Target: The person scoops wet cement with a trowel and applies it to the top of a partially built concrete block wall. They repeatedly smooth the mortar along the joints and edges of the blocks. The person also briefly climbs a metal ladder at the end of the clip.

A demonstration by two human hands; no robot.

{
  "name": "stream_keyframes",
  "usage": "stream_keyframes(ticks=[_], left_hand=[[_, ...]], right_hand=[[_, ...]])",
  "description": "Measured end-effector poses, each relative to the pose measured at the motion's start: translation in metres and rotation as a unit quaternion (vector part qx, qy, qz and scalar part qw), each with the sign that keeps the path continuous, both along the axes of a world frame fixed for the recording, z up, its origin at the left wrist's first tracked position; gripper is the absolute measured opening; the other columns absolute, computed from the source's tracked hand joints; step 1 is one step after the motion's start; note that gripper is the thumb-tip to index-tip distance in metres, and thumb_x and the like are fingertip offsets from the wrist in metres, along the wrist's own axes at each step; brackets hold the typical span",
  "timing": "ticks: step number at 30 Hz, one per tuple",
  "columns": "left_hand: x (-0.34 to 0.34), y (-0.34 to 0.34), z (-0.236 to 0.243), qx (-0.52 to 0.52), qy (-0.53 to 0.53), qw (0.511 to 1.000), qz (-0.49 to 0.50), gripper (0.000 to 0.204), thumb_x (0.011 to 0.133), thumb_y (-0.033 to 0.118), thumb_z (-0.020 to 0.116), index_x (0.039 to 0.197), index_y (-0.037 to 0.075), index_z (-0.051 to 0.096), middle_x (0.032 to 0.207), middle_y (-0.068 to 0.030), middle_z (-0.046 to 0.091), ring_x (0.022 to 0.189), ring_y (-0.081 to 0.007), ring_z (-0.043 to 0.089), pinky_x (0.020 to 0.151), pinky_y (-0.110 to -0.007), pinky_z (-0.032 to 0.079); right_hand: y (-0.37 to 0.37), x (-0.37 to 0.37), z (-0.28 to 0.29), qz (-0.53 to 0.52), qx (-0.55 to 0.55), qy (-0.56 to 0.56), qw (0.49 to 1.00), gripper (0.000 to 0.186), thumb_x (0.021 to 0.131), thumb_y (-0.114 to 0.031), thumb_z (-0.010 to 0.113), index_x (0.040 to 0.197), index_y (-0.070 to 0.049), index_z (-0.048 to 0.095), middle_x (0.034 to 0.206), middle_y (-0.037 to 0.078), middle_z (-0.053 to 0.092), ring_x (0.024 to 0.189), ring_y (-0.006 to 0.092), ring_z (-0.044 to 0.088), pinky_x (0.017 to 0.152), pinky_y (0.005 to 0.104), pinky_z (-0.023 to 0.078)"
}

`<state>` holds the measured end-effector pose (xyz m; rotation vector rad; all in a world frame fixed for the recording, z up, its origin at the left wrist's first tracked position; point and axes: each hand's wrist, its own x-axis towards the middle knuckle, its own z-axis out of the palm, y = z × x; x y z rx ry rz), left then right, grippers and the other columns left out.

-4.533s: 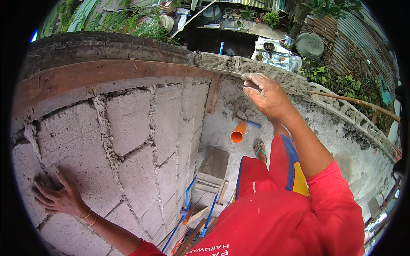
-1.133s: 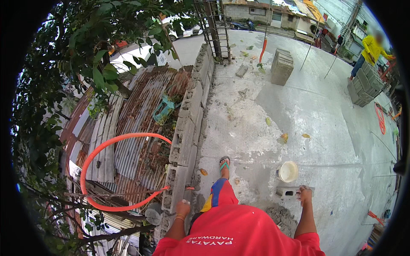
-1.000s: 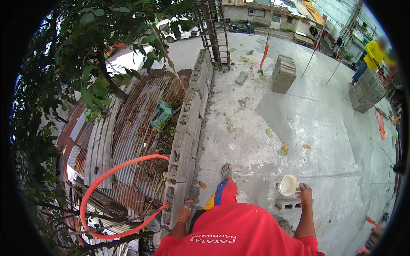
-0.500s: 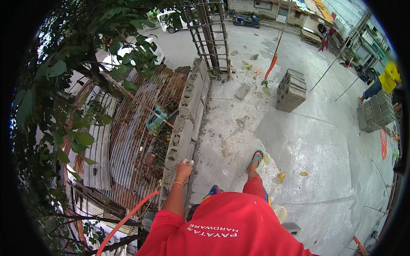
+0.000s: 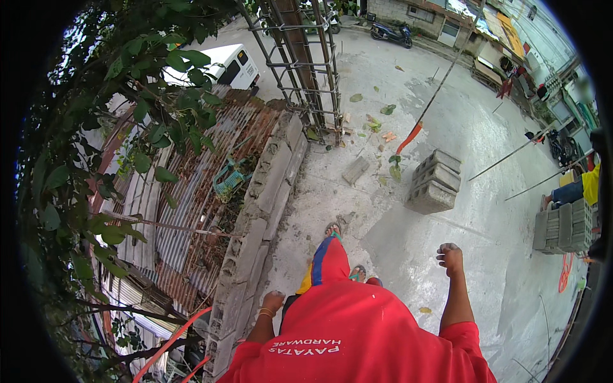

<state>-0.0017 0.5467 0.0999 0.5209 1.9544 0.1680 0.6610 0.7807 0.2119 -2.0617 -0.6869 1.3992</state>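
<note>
My left hand [image 5: 273, 301] hangs low beside the hollow-block wall [image 5: 248, 249], its fingers curled in and nothing visible in them. A thin yellowish band circles that wrist. Out to the right, over the concrete, my right hand [image 5: 451, 257] has bent fingers with gaps between them and holds nothing; its fingertips look grey with dust. Ahead of it stands a stack of grey hollow blocks [image 5: 435, 182]. A loose piece of block [image 5: 355, 170] lies on the ground between that stack and the wall. My sandaled foot [image 5: 333, 230] is on the concrete ahead of me.
A rebar column [image 5: 313, 76] rises at the wall's far end. Thin upright rods, one with an orange sleeve [image 5: 409, 138], stand about. Rusty corrugated roofing [image 5: 185, 217] and leafy branches [image 5: 115, 210] fill the left. Rightward, a person in yellow [image 5: 590, 185] is beside another block stack [image 5: 563, 226].
I have stepped forward along the wall. My left hand has come off the wall top and back toward my side. My right hand has swung into view. The block stack and column appear shifted.
</note>
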Motion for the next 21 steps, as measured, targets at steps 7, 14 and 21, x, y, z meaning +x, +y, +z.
stream_keyframes(ticks=[7,14,21], left_hand=[[0.001,0.211,-0.035,0.107,-0.011,0.992,0.061,0.025,0.092,0.024,0.068,0.099,-0.001,0.070,0.084,-0.0099,0.070,0.068,-0.0186,0.066,0.061,-0.036,0.051],[0.008,0.518,0.079,0.342,0.103,0.932,-0.055,0.028,0.097,0.023,0.067,0.110,-0.001,0.068,0.093,-0.0108,0.072,0.082,-0.0191,0.067,0.076,-0.036,0.052],[0.046,0.698,0.213,0.451,0.057,0.890,-0.014,0.032,0.095,0.023,0.069,0.114,-0.002,0.067,0.103,-0.0191,0.073,0.094,-0.0291,0.070,0.085,-0.038,0.054]], right_hand=[[0.188,-0.079,0.005,0.079,-0.017,-0.009,0.997,0.017,0.091,-0.020,0.068,0.097,-0.011,0.056,0.082,0.004,0.064,0.068,0.0179,0.066,0.056,0.0355,0.049],[0.317,-0.127,0.014,0.207,-0.023,0.043,0.977,0.022,0.086,-0.011,0.059,0.107,-0.005,0.060,0.084,0.007,0.066,0.069,0.0196,0.069,0.054,0.0349,0.049],[0.445,-0.127,0.021,0.298,-0.013,0.020,0.954,0.035,0.094,-0.040,0.069,0.095,-0.005,0.066,0.072,0.004,0.059,0.063,0.0141,0.061,0.053,0.0325,0.049]])
